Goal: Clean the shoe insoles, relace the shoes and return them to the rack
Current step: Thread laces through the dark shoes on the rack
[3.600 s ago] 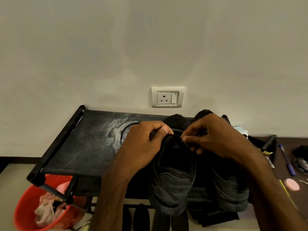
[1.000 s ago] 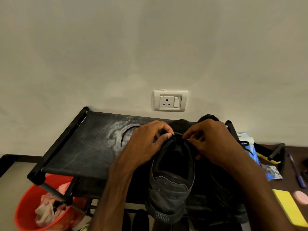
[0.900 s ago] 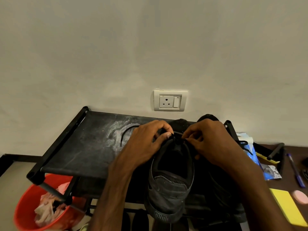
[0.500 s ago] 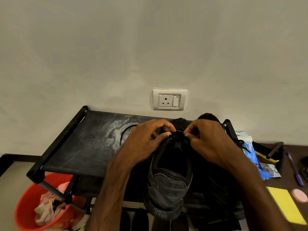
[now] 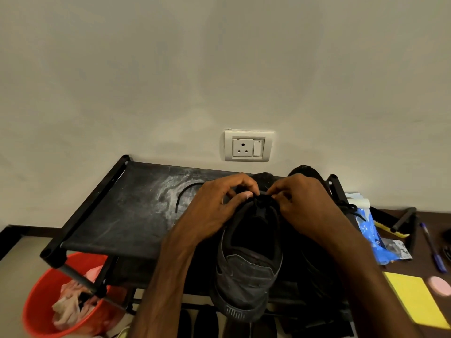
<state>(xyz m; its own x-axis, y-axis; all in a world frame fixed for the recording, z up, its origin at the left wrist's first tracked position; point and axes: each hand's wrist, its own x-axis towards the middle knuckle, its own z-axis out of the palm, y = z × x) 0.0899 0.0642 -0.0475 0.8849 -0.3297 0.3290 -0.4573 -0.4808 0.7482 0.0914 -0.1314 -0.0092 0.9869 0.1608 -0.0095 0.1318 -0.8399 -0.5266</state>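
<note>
Against a plain wall, a black shoe rack point(image 5: 102, 215) carries a dark shoe point(image 5: 249, 272), heel towards the person, toe towards the wall. Left hand point(image 5: 219, 206) and right hand point(image 5: 305, 203) meet from opposite sides over its tongue, fingertips pinching the lace point(image 5: 261, 199).

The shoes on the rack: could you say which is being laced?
The left shoe: left hand and right hand pinch its lace; no hand holds the right shoe.
</note>
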